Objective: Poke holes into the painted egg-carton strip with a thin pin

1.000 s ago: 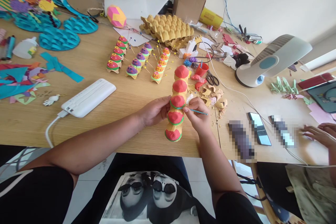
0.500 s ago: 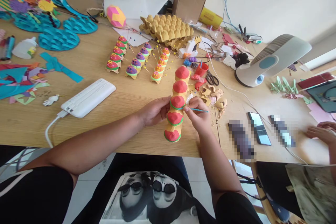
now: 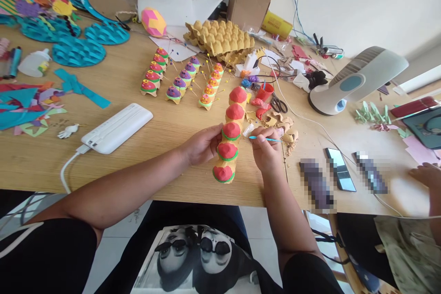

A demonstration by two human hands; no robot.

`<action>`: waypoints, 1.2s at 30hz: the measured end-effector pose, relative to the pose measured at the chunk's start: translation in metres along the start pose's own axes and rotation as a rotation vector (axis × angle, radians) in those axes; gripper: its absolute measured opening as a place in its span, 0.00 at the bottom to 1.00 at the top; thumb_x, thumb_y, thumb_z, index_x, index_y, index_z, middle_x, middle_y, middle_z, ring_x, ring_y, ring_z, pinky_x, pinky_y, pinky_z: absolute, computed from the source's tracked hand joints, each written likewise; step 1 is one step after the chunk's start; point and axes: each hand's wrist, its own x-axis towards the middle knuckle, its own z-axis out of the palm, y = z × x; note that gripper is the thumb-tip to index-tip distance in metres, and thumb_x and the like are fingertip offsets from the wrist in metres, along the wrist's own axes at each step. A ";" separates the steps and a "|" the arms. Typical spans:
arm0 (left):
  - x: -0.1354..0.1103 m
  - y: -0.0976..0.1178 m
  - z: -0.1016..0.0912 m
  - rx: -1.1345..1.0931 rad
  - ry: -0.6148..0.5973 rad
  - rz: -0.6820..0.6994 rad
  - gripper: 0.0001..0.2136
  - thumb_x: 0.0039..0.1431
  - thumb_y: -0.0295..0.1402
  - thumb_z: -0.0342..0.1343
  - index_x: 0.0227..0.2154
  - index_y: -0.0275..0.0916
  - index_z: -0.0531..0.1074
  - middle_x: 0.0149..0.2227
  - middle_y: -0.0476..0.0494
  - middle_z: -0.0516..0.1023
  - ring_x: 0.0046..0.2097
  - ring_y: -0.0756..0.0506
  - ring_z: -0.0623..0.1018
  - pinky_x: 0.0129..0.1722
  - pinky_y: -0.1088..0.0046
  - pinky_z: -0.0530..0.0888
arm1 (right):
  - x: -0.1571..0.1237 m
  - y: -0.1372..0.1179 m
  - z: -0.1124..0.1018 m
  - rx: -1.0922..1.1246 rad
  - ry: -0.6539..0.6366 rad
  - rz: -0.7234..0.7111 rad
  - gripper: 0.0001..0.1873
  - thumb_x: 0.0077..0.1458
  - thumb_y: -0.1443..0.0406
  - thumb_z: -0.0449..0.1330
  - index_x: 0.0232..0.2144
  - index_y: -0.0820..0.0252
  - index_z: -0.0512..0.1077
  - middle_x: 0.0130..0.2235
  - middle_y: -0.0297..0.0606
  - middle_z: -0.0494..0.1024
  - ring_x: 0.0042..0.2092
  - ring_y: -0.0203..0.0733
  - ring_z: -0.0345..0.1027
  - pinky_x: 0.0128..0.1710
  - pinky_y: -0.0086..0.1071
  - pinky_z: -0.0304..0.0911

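My left hand (image 3: 205, 145) grips the left side of an egg carton strip (image 3: 228, 150), a row of several bumps capped in red clay. Green clay edges the lower three caps; the upper two show red over the tan carton. To its right, my right hand (image 3: 268, 149) pinches a thin blue modelling tool (image 3: 263, 138), its tip pointing left and apart from the strip. Beyond lie three finished-looking strips: a red one (image 3: 154, 74), a purple one (image 3: 179, 81) and an orange one (image 3: 211, 85), with ball-headed pins stuck in or near them.
A white power bank (image 3: 117, 128) with a cable lies left. Behind are egg trays (image 3: 220, 39). Right of the strip are carton scraps (image 3: 289, 134), scissors (image 3: 279, 103), a red cup (image 3: 264, 92) and a fan (image 3: 358, 80). Phones and another person's hand (image 3: 425, 174) are far right.
My right hand has drawn the blue tool away from the strip, to the right. The strip has shifted slightly left in my left hand. The other person's hand at far right has moved.
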 end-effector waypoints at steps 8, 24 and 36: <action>0.002 0.003 -0.003 -0.008 -0.009 0.032 0.11 0.72 0.37 0.54 0.38 0.42 0.81 0.35 0.47 0.86 0.35 0.47 0.84 0.38 0.73 0.78 | 0.002 0.003 -0.001 -0.092 0.065 0.088 0.19 0.62 0.46 0.62 0.34 0.53 0.74 0.24 0.30 0.67 0.28 0.38 0.59 0.32 0.34 0.56; 0.003 0.000 -0.002 0.053 -0.027 -0.012 0.15 0.73 0.38 0.54 0.43 0.34 0.82 0.41 0.39 0.87 0.41 0.45 0.85 0.42 0.73 0.80 | -0.005 0.017 0.007 -0.092 -0.088 0.337 0.22 0.41 0.50 0.79 0.29 0.54 0.76 0.31 0.30 0.78 0.33 0.36 0.69 0.38 0.33 0.69; 0.002 -0.001 -0.003 0.056 -0.037 -0.020 0.12 0.70 0.38 0.58 0.42 0.36 0.82 0.40 0.41 0.86 0.41 0.45 0.85 0.43 0.72 0.80 | -0.003 0.009 0.006 -0.196 -0.102 0.305 0.22 0.45 0.46 0.75 0.26 0.56 0.77 0.26 0.30 0.74 0.29 0.35 0.64 0.33 0.33 0.65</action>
